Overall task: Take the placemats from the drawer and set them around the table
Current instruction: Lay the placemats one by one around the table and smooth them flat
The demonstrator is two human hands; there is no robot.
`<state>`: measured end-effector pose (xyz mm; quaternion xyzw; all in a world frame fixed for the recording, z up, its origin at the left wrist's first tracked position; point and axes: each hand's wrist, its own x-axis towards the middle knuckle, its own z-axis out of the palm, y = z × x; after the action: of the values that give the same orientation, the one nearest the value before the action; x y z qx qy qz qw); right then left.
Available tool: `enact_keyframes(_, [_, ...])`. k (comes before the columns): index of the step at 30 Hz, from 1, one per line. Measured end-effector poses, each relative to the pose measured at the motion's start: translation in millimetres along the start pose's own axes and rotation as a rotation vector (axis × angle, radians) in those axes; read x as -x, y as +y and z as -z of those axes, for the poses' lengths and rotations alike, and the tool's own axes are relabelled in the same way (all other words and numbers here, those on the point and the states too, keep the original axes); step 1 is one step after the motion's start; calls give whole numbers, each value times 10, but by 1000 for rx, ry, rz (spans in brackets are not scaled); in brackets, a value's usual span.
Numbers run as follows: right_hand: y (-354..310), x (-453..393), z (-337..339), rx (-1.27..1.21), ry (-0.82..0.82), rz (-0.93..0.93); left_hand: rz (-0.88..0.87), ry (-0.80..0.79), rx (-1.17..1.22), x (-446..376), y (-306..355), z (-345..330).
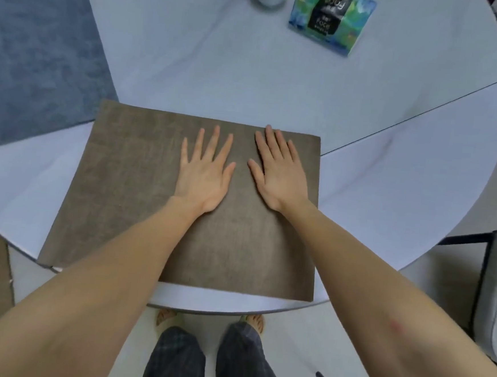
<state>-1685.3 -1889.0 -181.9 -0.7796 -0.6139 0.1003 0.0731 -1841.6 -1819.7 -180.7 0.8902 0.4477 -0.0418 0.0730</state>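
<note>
Our left hand [204, 173] and right hand [278, 173] are pressing flat, fingers straight, on the brown placemat [140, 185] lying at the near edge of the table [391, 175], beside a blue placemat [37, 58]

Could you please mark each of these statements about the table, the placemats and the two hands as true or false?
1. Both hands lie flat with straight fingers on the brown placemat. True: the left hand and the right hand rest side by side on it.
2. The brown placemat is rolled up. False: it lies flat at the near edge of the table.
3. A blue-grey placemat lies on the table to the left. True.
4. The tissue pack sits on the brown placemat. False: it stands apart on the far side of the table.
5. The right hand grips the placemat's corner. False: it lies open on the top surface.
</note>
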Motion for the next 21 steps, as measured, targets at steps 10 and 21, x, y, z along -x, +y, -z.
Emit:
enact_keyframes(10, [313, 130, 226, -40, -16, -433, -62, 13, 152, -96, -228, 281])
enact_keyframes(21, [-1797, 74, -384, -100, 5, -65, -17, 11, 221, -135, -1417, 312])
